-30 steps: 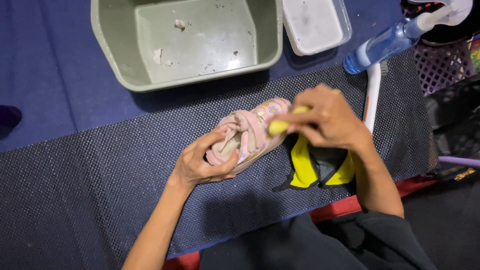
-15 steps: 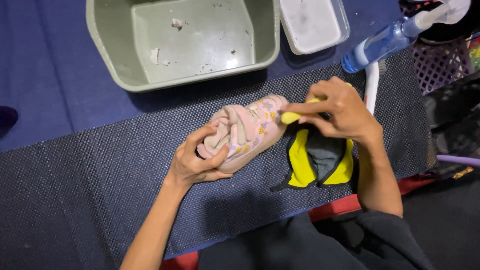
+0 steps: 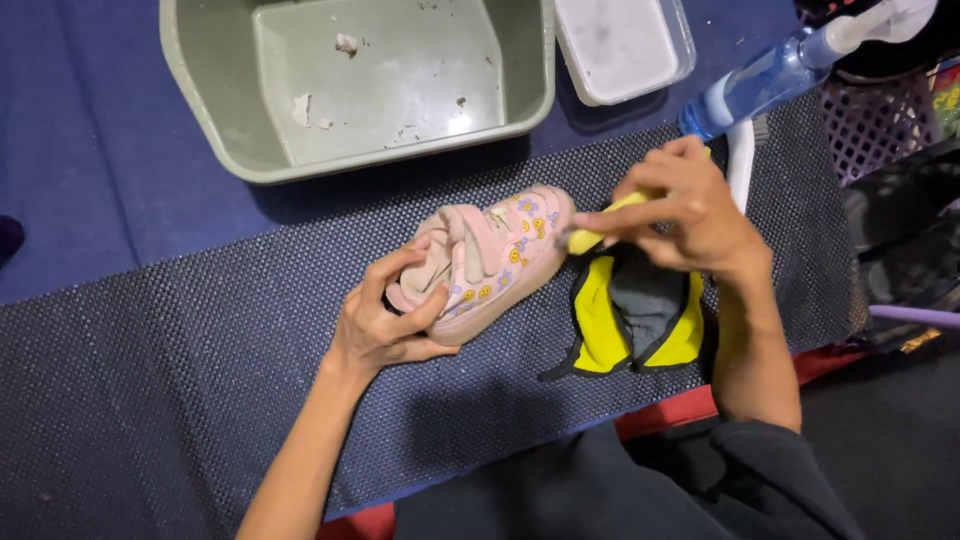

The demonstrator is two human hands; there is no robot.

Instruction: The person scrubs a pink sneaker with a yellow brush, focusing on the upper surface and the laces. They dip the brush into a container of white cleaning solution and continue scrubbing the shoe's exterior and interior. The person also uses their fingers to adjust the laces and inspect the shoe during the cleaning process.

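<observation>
Mat (image 3: 200,400) of dark mesh over blue cloth (image 3: 100,170), left hand (image 3: 385,325) gripping pink shoe (image 3: 495,255), right hand (image 3: 690,215) pinching yellow brush (image 3: 590,238).

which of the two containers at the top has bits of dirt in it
The big green tub on the left: pale scraps lie scattered on its floor. The small white box beside it, to the right, is only smudged grey and much shallower.
</observation>
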